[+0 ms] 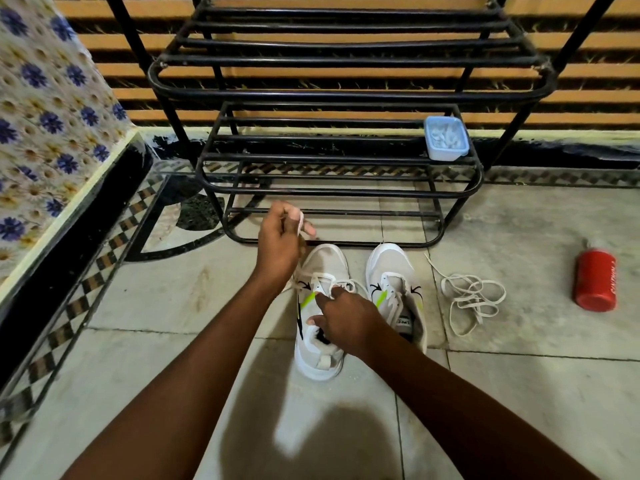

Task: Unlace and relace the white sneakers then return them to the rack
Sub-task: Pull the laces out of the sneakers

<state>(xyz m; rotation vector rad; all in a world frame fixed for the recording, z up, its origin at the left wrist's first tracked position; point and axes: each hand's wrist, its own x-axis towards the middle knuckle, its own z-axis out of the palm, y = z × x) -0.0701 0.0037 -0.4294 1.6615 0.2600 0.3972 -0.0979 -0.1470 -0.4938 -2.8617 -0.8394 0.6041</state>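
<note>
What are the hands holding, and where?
The left hand pinches the shoelace by a pulled-out stretch; the right hand steadies the left sneaker at its eyelets.

Left hand raised with fingers curled in a pinch, right hand lower, forefinger extended, both arms outstretched

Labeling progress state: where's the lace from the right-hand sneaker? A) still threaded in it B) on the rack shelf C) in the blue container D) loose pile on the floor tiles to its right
D: the loose lace lies in a tangled pile on the floor tiles to the right of the right-hand sneaker, whose eyelets look empty.
</note>
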